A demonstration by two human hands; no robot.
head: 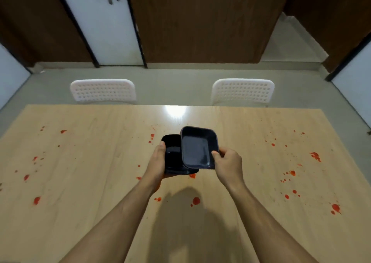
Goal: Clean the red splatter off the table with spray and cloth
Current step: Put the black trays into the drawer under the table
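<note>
— Where is the red splatter [195,200] in relation to the hands?

— All over the light wooden surface [100,182]: drops at far left and far right, some beyond the hands, and several blots directly below and nearer than them, beside a dark shadow.

— And what are the hands doing?

— Both are raised above the middle of the surface. The left hand [157,162] grips a black dish [171,156], thumb on its left rim, fingers curled beneath. The right hand [227,162] pinches a black rectangular tray [198,148] at its right edge, thumb over the rim, holding it tilted and overlapping the dish.

— Do the fingers touch any splatter?

— No; one red blot [192,175] peeks out just under the dish's near edge, apart from the hands.

— Anything else?

— Two white perforated chairs [103,91] stand at the far side, with a white door [104,23] behind.
</note>
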